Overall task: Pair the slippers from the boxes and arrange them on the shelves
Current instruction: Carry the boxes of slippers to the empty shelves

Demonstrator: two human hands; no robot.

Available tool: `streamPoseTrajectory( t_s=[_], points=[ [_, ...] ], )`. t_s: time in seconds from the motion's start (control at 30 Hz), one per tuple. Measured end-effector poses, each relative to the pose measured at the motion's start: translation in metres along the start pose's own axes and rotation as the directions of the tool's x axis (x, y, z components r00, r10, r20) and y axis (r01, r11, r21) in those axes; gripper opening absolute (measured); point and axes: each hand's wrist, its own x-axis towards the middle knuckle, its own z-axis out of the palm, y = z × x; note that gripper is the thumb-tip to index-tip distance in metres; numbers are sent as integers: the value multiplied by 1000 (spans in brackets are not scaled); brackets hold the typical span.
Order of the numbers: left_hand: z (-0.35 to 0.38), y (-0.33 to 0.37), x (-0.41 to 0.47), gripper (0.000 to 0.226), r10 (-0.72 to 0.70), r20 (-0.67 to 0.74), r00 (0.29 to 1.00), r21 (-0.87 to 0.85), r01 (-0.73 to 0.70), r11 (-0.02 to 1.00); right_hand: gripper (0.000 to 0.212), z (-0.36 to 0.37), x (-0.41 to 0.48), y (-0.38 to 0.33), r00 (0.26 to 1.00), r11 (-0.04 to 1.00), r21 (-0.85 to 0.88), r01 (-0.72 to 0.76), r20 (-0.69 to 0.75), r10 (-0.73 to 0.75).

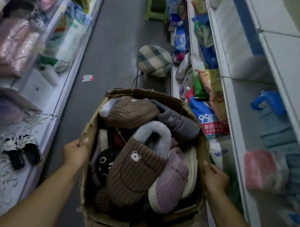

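Observation:
A worn cardboard box (90, 131) full of plush slippers is held up in the aisle in front of me. My left hand (75, 153) grips its left rim and my right hand (215, 177) grips its right rim. On top lies a brown corduroy slipper with a bear patch (135, 171). A second brown corduroy slipper (132, 113) lies at the far end, beside a grey slipper (179, 124). A lilac slipper (171, 182) and a black cat-face slipper (103, 162) lie alongside. A black pair of sandals (22, 150) rests on the left shelf (42, 91).
White shelving lines both sides of the narrow grey aisle. The right shelves (227, 88) hold bagged goods. A plaid cushion stool (154, 60) and a green plastic stool (157, 3) stand ahead in the aisle. A small paper tag (87, 78) lies on the floor.

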Motion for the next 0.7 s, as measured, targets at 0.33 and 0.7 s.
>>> streamPoseTrajectory(
  t_s=[0.33,0.7],
  points=[
    [107,-17,42,18,-160,56,986,-40,162,986,22,48,114,21,1000,997,78,4,-4,-4],
    [142,-36,40,33,-253,89,963,-4,254,967,23,64,131,67,994,994,12,-106,4,106]
  ],
)
